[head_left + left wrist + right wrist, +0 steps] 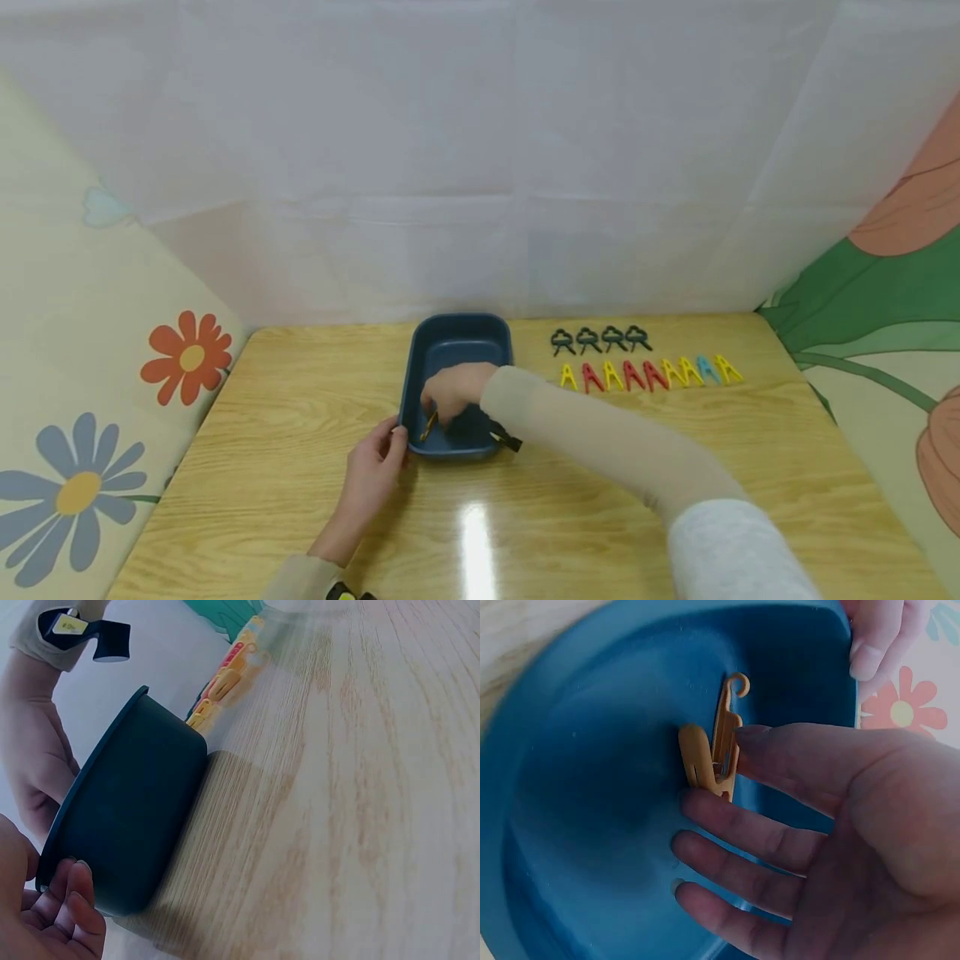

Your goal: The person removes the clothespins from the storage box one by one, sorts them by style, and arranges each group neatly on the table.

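A dark blue plastic basin (461, 318) stands on the wooden table. My left hand (373, 458) grips its near left corner, thumb at the rim and fingers against the outer wall, as the left wrist view shows. Reaching down inside the basin, my right hand (459, 388) pinches a yellow-orange clothespin (721, 746) between thumb and index finger. The other fingers spread over the basin floor. A small hook tops one leg of this clothespin, and its lower end is partly hidden by the index finger.
Right of the basin, a row of clothespins lies on the table, with yellow (567, 377), red (592, 377) and blue (707, 369) ones. Behind it runs a row of dark clips (588, 340). A white sheet (375, 167) hangs at the table's back edge.
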